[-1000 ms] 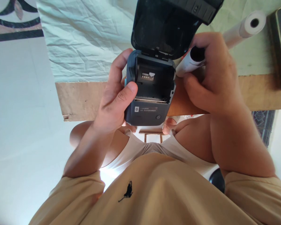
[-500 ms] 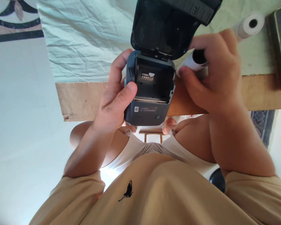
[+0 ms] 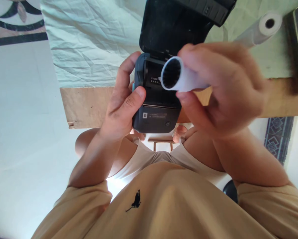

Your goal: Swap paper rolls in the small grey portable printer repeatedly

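Crumpled white cloth (image 3: pixel 89 43) on table (image 3: pixel 84 106), pale floor (image 3: pixel 22 132)

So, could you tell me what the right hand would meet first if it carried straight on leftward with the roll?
Probably the label printer's open paper bay; depth is unclear.

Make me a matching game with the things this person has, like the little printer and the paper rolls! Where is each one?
Things:
1. printer
2. paper roll
3. second paper roll
4. printer lid

Places or states:
A. lying on the cloth
B. in the right hand
C. flipped open
D. in the left hand

Pairs: 1-D, 2-B, 3-A, 4-C
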The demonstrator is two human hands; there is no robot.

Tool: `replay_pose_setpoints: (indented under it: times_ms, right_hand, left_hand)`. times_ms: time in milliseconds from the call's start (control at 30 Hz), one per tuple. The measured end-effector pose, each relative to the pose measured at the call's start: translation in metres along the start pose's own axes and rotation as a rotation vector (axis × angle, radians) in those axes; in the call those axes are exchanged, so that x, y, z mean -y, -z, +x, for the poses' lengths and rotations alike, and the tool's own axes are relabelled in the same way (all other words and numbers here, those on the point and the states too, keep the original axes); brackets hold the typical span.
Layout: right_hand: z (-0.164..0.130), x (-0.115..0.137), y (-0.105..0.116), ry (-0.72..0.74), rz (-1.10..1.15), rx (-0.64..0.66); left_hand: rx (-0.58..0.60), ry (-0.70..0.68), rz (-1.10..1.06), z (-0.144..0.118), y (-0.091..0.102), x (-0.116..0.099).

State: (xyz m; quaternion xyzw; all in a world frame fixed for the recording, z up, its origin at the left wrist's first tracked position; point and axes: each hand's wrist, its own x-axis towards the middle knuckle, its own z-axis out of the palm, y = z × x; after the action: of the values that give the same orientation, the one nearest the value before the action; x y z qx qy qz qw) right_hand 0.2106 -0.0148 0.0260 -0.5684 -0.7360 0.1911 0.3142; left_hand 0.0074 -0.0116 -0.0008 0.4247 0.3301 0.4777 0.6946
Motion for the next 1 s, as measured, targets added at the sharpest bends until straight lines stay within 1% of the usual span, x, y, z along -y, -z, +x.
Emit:
replay_pose_setpoints:
  times_ms: [33, 67, 100, 133, 167, 200, 300, 400, 467, 533, 667, 767, 833, 900, 933, 967, 1000]
  right_hand:
    - [0.001, 0.007, -0.004, 0.111, -0.035, -0.041]
    - [0.002, 0.012, -0.007, 0.194, -0.053, -0.066]
    - [0.004, 0.014, -0.009, 0.267, -0.061, -0.086]
    - [0.004, 0.015, -0.011, 0.308, -0.065, -0.089]
    - [0.004, 0.015, -0.011, 0.314, -0.067, -0.092]
    - [0.004, 0.014, -0.012, 0.305, -0.078, -0.102]
    - [0.002, 0.009, -0.012, 0.267, -0.159, -0.149]
    - [0.003, 0.006, -0.016, 0.365, -0.150, -0.194]
    - [0.005, 0.005, -0.019, 0.427, -0.092, -0.213]
    - [0.006, 0.004, -0.021, 0.418, -0.063, -0.214]
    - [0.006, 0.006, -0.022, 0.359, -0.041, -0.188]
    - [0.004, 0.008, -0.024, 0.351, -0.037, -0.211]
    - [0.003, 0.009, -0.025, 0.348, -0.079, -0.230]
    - [0.002, 0.009, -0.025, 0.332, -0.115, -0.235]
    - [0.001, 0.009, -0.025, 0.322, -0.123, -0.237]
    - [0.001, 0.009, -0.024, 0.315, -0.122, -0.237]
    - [0.001, 0.008, -0.023, 0.310, -0.115, -0.236]
  left_hand:
    - [0.002, -0.008, 0.014, -0.001, 0.003, 0.004]
    - [0.014, -0.052, 0.021, 0.000, 0.005, 0.008]
    - [0.028, -0.128, 0.020, 0.002, 0.008, 0.014]
    - [0.053, -0.184, 0.014, 0.004, 0.011, 0.019]
    - [0.093, -0.232, 0.011, 0.006, 0.013, 0.024]
    - [0.115, -0.246, 0.008, 0.008, 0.014, 0.027]
    - [0.138, -0.196, -0.005, 0.008, 0.014, 0.026]
    - [0.128, -0.106, -0.026, 0.004, 0.011, 0.019]
    - [0.149, -0.096, -0.032, 0.002, 0.010, 0.015]
    - [0.165, -0.106, -0.024, 0.002, 0.011, 0.015]
    - [0.132, -0.101, -0.019, 0.004, 0.013, 0.017]
    - [0.104, -0.119, -0.033, 0.003, 0.011, 0.016]
    - [0.079, -0.044, -0.033, 0.002, 0.010, 0.014]
    - [0.084, 0.012, -0.031, 0.002, 0.011, 0.014]
    - [0.105, -0.052, -0.034, 0.003, 0.012, 0.016]
    - [0.102, -0.093, -0.035, 0.004, 0.013, 0.018]
    - [0.131, -0.128, -0.022, 0.005, 0.015, 0.020]
